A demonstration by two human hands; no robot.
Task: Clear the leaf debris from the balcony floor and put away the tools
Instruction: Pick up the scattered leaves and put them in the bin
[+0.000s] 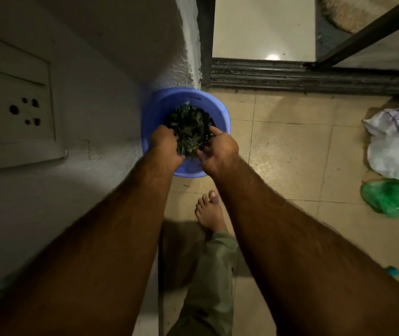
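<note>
One round blue plastic bucket (220, 112). One dark green leaf heap (188, 128). Two bare hands: left (165, 144), right (220, 149). One bare foot (209, 209). Two crumpled plastic bags: white (392, 146), green (390, 197). One white wall socket plate (11, 98).

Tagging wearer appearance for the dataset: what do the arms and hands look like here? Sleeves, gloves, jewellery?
Both forearms are bare up to the frame edge, with no sleeve in view. The left hand and the right hand are ungloved. No watch, ring or band shows. Hair is visible on both forearms. Fingertips are too dim to detail.
</note>
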